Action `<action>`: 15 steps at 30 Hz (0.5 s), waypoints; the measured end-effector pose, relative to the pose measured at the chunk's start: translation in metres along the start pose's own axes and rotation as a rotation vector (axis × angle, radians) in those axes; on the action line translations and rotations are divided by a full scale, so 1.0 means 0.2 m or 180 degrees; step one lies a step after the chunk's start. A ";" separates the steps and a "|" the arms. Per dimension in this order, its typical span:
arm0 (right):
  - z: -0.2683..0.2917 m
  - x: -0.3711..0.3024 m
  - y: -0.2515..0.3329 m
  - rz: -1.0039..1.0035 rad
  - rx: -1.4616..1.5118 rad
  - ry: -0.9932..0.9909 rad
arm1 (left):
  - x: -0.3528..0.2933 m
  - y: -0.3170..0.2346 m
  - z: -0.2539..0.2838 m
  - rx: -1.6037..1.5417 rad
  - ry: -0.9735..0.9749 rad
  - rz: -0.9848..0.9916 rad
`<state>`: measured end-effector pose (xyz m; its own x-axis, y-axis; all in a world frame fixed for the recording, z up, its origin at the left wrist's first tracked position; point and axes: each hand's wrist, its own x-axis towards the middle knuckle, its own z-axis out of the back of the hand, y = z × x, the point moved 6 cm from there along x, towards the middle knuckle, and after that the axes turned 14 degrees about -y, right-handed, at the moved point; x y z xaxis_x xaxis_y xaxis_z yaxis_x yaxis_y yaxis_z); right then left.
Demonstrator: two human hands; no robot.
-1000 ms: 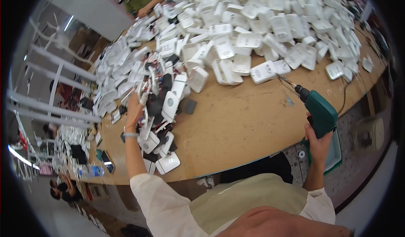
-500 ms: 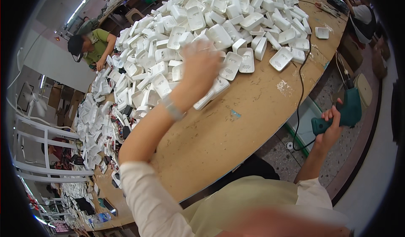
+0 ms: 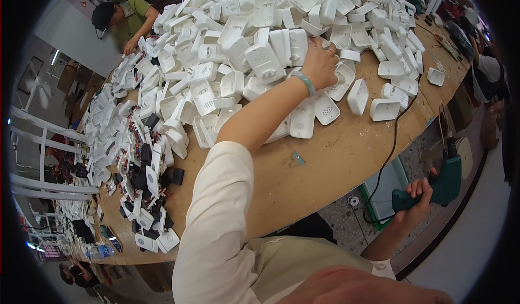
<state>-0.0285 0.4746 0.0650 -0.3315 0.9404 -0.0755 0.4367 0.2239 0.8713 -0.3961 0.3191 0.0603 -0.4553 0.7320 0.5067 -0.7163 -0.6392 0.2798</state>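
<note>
Head view, looking down on a round-edged brown wooden counter [image 3: 325, 163]. Left hand [image 3: 320, 63], arm stretched far fwd, lies palm-down w/ fingers curled onto the heap of white moulded plastic housings [image 3: 260, 38] covering the far half of the counter; it touches the near edge of the heap, but whether it clasps one shell cannot be told. Right hand [image 3: 417, 198] is held low, off the counter's right edge, fist wrapped round the grip of a green electric screwdriver [image 3: 441, 179], prob. parked clear of the reach; its black cable [image 3: 392, 141] trails up over the right edge. Smaller white-and-black parts [image 3: 146, 179] lie along the left edge. A second person in a green shirt [image 3: 127, 20] works at the far-left corner.
</note>
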 end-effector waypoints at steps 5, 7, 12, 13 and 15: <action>-0.03 -0.10 -0.05 -0.0332 0.0008 0.0219 | -0.38 0.14 0.16 -0.0535 0.0559 0.0568; 0.00 -0.14 -0.05 -0.0352 0.0052 0.0261 | -0.49 0.14 0.28 -0.0386 0.0673 0.0454; -0.03 -0.34 -0.03 -0.0461 0.0075 0.0408 | -0.88 0.33 0.43 -0.0386 0.0648 0.0694; -0.04 -0.37 -0.02 -0.0474 0.0072 0.0478 | -0.93 0.35 0.48 -0.0158 0.0579 0.0648; -0.06 -0.45 -0.01 -0.0547 0.0071 0.0593 | -1.00 0.37 0.58 0.0047 0.0619 0.0678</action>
<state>-0.0094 0.3864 0.0751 -0.5499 0.8252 -0.1292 0.3784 0.3839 0.8423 -0.2963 0.0979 0.0752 -0.6887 0.6114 0.3898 -0.5865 -0.7858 0.1964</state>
